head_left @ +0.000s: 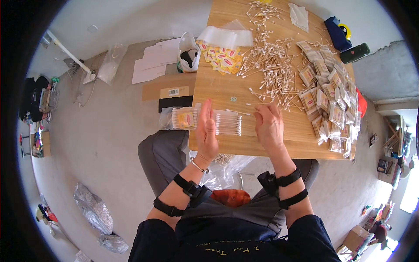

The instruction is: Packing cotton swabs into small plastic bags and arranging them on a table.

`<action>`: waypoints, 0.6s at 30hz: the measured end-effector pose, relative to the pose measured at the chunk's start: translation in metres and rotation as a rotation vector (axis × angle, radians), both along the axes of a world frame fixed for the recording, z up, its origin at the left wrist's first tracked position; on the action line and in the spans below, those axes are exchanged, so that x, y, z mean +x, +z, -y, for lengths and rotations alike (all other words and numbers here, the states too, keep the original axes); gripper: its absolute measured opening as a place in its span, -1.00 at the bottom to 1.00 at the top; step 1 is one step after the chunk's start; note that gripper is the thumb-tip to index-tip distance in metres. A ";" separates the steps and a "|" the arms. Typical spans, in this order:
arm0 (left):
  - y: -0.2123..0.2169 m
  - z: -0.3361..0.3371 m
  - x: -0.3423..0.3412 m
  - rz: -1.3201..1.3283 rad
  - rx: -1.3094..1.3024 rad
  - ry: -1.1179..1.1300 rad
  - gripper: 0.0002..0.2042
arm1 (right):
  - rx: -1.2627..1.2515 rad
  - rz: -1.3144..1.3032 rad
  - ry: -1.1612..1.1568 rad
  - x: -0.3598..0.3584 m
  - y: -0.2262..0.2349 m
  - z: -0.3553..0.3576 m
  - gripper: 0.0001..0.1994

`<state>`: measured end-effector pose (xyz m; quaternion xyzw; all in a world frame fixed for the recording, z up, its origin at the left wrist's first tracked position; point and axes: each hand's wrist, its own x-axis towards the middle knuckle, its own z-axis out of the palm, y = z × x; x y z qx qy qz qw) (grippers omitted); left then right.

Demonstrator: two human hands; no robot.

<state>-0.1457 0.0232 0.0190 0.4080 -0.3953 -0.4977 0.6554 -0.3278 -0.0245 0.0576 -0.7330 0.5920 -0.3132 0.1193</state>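
Clear plastic bag (165,119) — cotton swabs (176,118), yellow card (186,120) inside. Left hand (207,135) beside it, fingers straight, unclenched. Right hand (269,126) curled — can't tell if gripping.

One bare left hand (207,135), one bare right hand (269,126); one brown wooden table (209,89); one dark-green cylinder (354,53); dozens of white-tipped wooden swabs (273,63).

Packets (323,99) lie right of the swabs (274,65) on the table (214,94).

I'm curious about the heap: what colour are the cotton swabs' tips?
White; the heap of cotton swabs shows best in the head view.
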 end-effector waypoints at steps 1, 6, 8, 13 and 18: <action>0.001 0.000 -0.001 -0.003 0.005 -0.004 -0.43 | 0.000 0.000 -0.002 0.002 -0.002 -0.002 -0.86; 0.005 0.001 -0.001 0.016 0.026 -0.018 -0.40 | 0.015 0.006 0.108 0.011 -0.017 0.001 -0.88; 0.004 0.002 -0.001 0.026 0.010 -0.029 -0.36 | 0.021 0.016 0.144 0.016 -0.015 0.006 -0.89; 0.002 0.002 -0.001 0.025 0.011 -0.024 -0.33 | 0.089 0.048 0.209 0.030 -0.009 0.003 -0.88; 0.003 0.003 -0.001 0.024 0.008 -0.022 -0.31 | 0.041 0.185 0.109 0.032 -0.010 -0.003 -0.76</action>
